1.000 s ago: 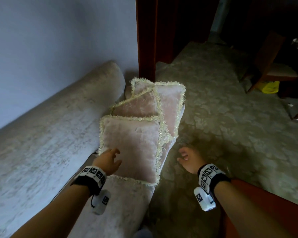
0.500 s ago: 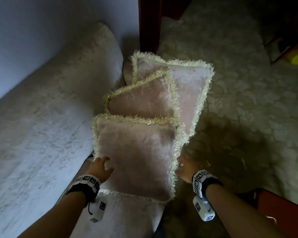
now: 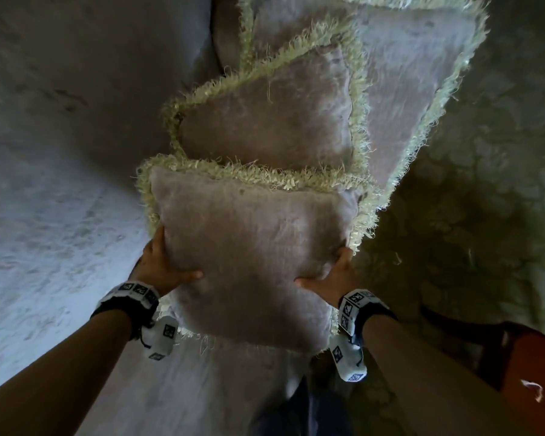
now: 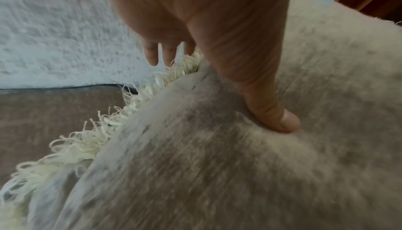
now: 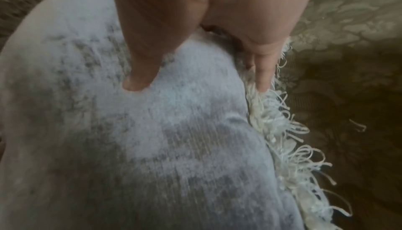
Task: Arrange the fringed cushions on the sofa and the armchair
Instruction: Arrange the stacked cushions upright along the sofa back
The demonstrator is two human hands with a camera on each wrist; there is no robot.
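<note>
Three pink cushions with cream fringe lie overlapped along the sofa's seat. The nearest cushion is gripped on both sides. My left hand holds its left edge, thumb pressed into the top face and fingers going under the fringe. My right hand holds its right edge the same way, thumb on top, fingers by the fringe. The middle cushion and the far cushion lie beyond it, untouched.
The sofa's grey backrest runs along the left, its seat below the cushions. Patterned carpet covers the floor on the right. A red-brown piece of furniture stands at the lower right.
Both hands have closed onto the sides of the nearest cushion; a second ago the right hand hung free beside it. My view has moved closer and tipped down.
</note>
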